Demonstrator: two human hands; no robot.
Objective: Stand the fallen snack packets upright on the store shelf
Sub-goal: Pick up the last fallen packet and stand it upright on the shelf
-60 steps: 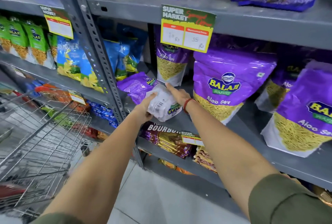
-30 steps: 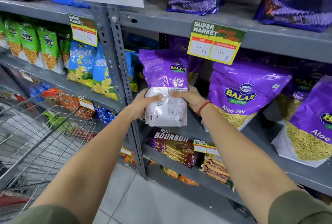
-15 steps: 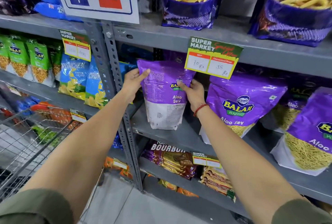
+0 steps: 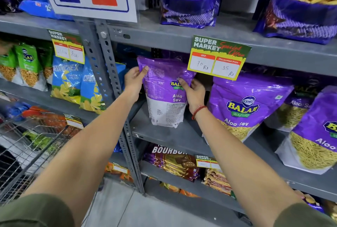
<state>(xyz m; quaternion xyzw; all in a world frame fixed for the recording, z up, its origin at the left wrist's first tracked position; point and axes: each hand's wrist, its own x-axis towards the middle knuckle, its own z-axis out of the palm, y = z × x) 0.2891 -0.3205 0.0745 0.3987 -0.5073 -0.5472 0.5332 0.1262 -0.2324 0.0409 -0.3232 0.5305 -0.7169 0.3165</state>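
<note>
Both hands' grip closed on purple packet (image 4: 164, 91), left hand (image 4: 134, 81), right hand (image 4: 194, 91), upright on grey metal shelf (image 4: 173, 137), trolley (image 4: 27, 150) left.

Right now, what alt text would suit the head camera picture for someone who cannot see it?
Two bare hands, left hand and right hand, hold a purple Aloo Sev packet upright on a grey shelf, back side facing out. More purple packets stand to its right under a yellow price tag.

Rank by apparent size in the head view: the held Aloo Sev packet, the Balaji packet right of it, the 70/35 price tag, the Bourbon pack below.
1. Balaji packet, nearer the camera, so unsure.
2. Held packet, gripped by left hand and right hand.
3. Price tag and Bourbon pack look alike.
</note>
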